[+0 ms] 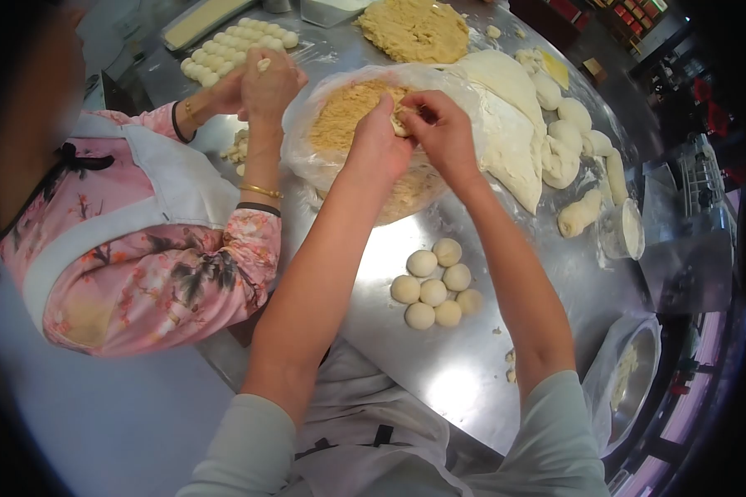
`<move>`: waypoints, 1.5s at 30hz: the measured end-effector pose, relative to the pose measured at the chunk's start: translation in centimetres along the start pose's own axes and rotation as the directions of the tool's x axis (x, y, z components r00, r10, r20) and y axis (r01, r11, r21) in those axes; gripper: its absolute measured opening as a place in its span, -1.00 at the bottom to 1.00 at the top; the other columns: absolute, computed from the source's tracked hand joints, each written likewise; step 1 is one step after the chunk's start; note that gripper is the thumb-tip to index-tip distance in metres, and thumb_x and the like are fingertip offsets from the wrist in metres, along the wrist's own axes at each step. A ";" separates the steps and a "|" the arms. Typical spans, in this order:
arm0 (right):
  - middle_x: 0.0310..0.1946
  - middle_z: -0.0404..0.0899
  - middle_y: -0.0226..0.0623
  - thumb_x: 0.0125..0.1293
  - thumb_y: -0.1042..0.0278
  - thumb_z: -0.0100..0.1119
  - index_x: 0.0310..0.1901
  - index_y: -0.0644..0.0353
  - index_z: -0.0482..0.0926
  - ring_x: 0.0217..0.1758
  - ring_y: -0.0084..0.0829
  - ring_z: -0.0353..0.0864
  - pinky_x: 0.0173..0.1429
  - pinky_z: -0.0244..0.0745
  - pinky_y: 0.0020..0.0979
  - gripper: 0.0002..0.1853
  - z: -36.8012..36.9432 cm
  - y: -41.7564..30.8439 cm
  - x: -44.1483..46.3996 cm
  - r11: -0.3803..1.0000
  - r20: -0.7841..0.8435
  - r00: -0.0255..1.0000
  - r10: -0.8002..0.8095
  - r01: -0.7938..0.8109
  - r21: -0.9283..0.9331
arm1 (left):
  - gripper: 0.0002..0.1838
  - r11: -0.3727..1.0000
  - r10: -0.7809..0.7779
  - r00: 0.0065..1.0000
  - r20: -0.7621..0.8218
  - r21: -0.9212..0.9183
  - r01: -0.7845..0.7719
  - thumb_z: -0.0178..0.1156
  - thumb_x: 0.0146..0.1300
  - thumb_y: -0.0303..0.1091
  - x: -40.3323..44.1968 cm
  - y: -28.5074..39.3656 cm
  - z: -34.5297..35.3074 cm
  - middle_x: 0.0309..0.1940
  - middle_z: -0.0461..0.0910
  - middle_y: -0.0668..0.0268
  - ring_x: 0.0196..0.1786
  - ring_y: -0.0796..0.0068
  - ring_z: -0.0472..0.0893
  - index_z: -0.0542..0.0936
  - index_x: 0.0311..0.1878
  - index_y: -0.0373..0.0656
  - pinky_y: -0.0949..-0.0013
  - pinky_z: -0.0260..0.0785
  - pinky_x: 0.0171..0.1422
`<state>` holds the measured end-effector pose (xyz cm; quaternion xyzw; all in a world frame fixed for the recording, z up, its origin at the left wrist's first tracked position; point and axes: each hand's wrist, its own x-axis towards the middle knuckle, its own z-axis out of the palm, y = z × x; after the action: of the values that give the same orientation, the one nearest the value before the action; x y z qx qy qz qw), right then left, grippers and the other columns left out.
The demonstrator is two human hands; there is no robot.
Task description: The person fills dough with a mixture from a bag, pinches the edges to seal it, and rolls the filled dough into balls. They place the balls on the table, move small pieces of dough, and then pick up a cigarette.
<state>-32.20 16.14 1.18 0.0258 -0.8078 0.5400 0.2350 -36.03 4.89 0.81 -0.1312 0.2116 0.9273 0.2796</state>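
Observation:
Both my hands are together over a plastic-lined bowl (300, 157) of crumbly yellow filling (340, 120). A small piece of pale dough (400, 126) sits between them, mostly covered by fingers. My left hand (381, 141) cups it from the left, thumb up. On the other side my right hand (446, 132) pinches its edge with bent fingers. Closer to me, a cluster of several round dough balls (433, 292) lies on the metal table (381, 348). A large sheet of white dough (506, 141) spreads just right of the bowl.
To my left a co-worker in a pink floral sleeve (166, 265) holds dough near rows of small balls (232, 50). At the back is a yellow mass (414, 31). Dough rolls (568, 137), a small container (630, 228) and a lined metal bowl (638, 381) stand right.

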 end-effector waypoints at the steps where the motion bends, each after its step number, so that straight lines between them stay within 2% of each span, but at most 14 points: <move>1: -0.31 0.69 -0.27 0.27 0.50 0.44 -0.14 0.24 0.71 -0.20 -0.32 0.72 -0.12 0.62 -0.32 -0.85 0.4 0.5 -0.5 0.987 -0.027 0.992 -0.124 0.120 -0.106 | -0.60 0.999 -0.027 0.999 -0.036 -0.041 0.025 -0.07 0.71 -0.19 0.5 -0.3 -0.1 0.23 0.55 0.06 0.26 0.20 0.61 0.37 0.38 -0.28 0.05 0.53 0.41; 2: -0.28 0.67 -0.19 0.24 0.52 0.40 -0.12 0.24 0.70 -0.12 -0.21 0.71 -0.01 0.61 -0.25 -0.82 0.4 1.0 -0.7 0.947 -0.006 0.978 -0.211 0.202 -0.249 | -0.60 0.995 -0.053 0.996 -0.072 -0.084 0.047 -0.07 0.72 -0.19 0.8 -0.6 -0.3 0.24 0.54 0.06 0.28 0.19 0.61 0.36 0.39 -0.28 0.05 0.54 0.42; 5: -0.18 0.72 -0.14 0.25 0.56 0.33 -0.02 0.25 0.72 -0.11 -0.17 0.71 0.06 0.62 -0.23 -0.75 0.2 0.6 -1.0 0.921 0.074 0.978 -0.194 0.208 -0.331 | -0.58 0.995 -0.028 0.999 -0.046 -0.097 0.024 -0.10 0.72 -0.20 1.2 -1.3 -1.3 0.27 0.42 0.04 0.21 0.20 0.58 0.28 0.44 -0.24 0.08 0.56 0.30; 8: -0.10 0.75 -0.12 0.27 0.57 0.30 0.12 0.23 0.72 -0.11 -0.24 0.71 0.09 0.62 -0.27 -0.63 -0.2 -0.4 -1.2 0.989 0.080 0.995 0.066 -0.055 -0.138 | -0.58 0.997 -0.006 0.998 -0.063 -0.073 0.001 -0.10 0.72 -0.23 1.2 -1.6 -2.6 0.28 0.43 0.05 0.21 0.21 0.55 0.27 0.47 -0.22 0.06 0.53 0.34; 11: -0.01 0.75 -0.18 0.32 0.63 0.25 0.34 0.20 0.62 -0.14 -0.49 0.66 0.05 0.64 -0.38 -0.48 -1.1 0.3 -0.8 0.992 0.127 0.984 0.121 -0.123 0.007 | -0.58 0.997 0.072 0.996 -0.042 -0.008 -0.073 -0.10 0.72 -0.25 0.7 -1.6 -2.7 0.33 0.40 0.09 0.27 0.22 0.51 0.27 0.51 -0.18 0.02 0.47 0.40; 14: -0.07 0.75 -0.15 0.28 0.58 0.30 0.14 0.26 0.72 -0.15 -0.39 0.67 0.06 0.62 -0.34 -0.62 -1.2 0.4 -1.1 0.979 0.038 0.981 0.190 -0.192 0.065 | -0.58 0.995 0.096 0.994 0.044 -0.037 -0.094 -0.09 0.72 -0.26 1.2 -1.6 -3.4 0.37 0.38 0.15 0.33 0.25 0.47 0.28 0.52 -0.17 0.00 0.40 0.45; 20: -0.23 0.68 -0.23 0.28 0.61 0.35 -0.07 0.29 0.74 -0.15 -0.40 0.67 -0.05 0.60 -0.37 -0.81 0.9 2.7 -1.9 0.995 -0.074 0.996 0.056 -0.062 -0.077 | -0.60 0.960 0.213 0.974 -0.076 0.203 -0.194 0.00 0.68 -0.34 0.7 -2.3 -2.8 0.30 0.50 0.14 0.32 0.22 0.56 0.34 0.47 -0.17 0.04 0.46 0.47; 23: -0.21 0.64 -0.01 0.28 0.58 0.28 -0.13 0.29 0.73 -0.13 -0.01 0.68 0.01 0.60 -0.17 -0.84 1.6 2.0 -2.3 0.952 -0.092 0.987 -0.132 0.100 -0.289 | -0.59 0.955 0.248 0.964 -0.096 0.191 -0.227 0.07 0.65 -0.37 0.7 -2.5 -2.5 0.24 0.51 0.16 0.27 0.27 0.58 0.34 0.46 -0.17 0.14 0.54 0.37; 26: -0.22 0.63 0.02 0.27 0.57 0.25 -0.14 0.28 0.74 -0.08 0.07 0.66 0.04 0.59 -0.13 -0.84 1.6 1.2 -2.4 0.916 -0.033 0.994 -0.099 0.078 -0.394 | -0.56 0.963 0.203 0.978 -0.056 0.190 -0.189 0.12 0.61 -0.42 -1.0 -2.6 -0.9 0.24 0.51 0.16 0.26 0.30 0.58 0.33 0.46 -0.15 0.23 0.59 0.31; 32: -0.17 0.67 -0.03 0.26 0.61 0.21 0.04 0.25 0.74 -0.09 -0.02 0.69 0.07 0.61 -0.18 -0.68 0.3 2.3 -1.5 0.980 0.080 0.997 -0.015 0.030 -0.194 | -0.54 0.961 0.229 0.972 -0.049 0.168 -0.218 0.08 0.58 -0.54 -0.1 -2.4 -2.3 0.24 0.51 0.13 0.25 0.27 0.59 0.32 0.48 -0.17 0.18 0.58 0.38; 35: -0.19 0.65 -0.17 0.26 0.65 0.25 0.18 0.20 0.70 -0.15 -0.23 0.67 0.06 0.62 -0.29 -0.57 -0.6 1.5 -1.3 0.985 0.035 0.985 0.167 -0.165 -0.051 | -0.57 0.957 0.237 0.970 0.057 0.156 -0.243 0.04 0.58 -0.58 -0.1 -2.1 -3.2 0.18 0.50 0.12 0.19 0.25 0.59 0.35 0.45 -0.19 0.12 0.53 0.35; 38: -0.16 0.65 -0.12 0.24 0.64 0.25 0.14 0.23 0.69 -0.14 -0.09 0.67 0.04 0.61 -0.22 -0.60 -1.2 0.4 -1.2 0.994 0.075 0.997 0.033 -0.024 -0.110 | -0.56 0.948 0.212 0.975 0.070 0.227 -0.223 0.01 0.55 -0.63 -0.4 -1.8 -3.5 0.18 0.49 0.11 0.18 0.25 0.58 0.37 0.44 -0.19 0.09 0.52 0.35; 41: -0.18 0.63 -0.14 0.23 0.64 0.28 0.08 0.21 0.72 -0.15 -0.06 0.66 -0.01 0.59 -0.21 -0.64 -1.2 0.4 -1.6 0.921 0.228 0.938 -0.261 0.313 -0.232 | -0.52 0.932 0.212 0.977 0.034 0.293 -0.213 -0.01 0.51 -0.67 -1.0 -1.9 -3.0 0.19 0.48 0.09 0.16 0.26 0.58 0.37 0.45 -0.20 0.11 0.51 0.36; 45: -0.23 0.61 -0.13 0.23 0.62 0.29 -0.02 0.22 0.74 -0.15 -0.05 0.66 -0.03 0.58 -0.16 -0.72 0.0 1.0 -2.6 0.952 0.071 0.978 -0.195 0.206 -0.226 | -0.56 0.972 0.132 0.983 0.131 0.178 -0.155 -0.01 0.52 -0.62 -0.8 -1.6 -3.7 0.24 0.48 0.08 0.23 0.26 0.56 0.39 0.42 -0.23 0.16 0.49 0.40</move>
<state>-30.20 16.05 -0.74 0.0930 -0.8639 0.4145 0.2705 -34.05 3.99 -2.60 -0.0335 0.2902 0.9271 0.2349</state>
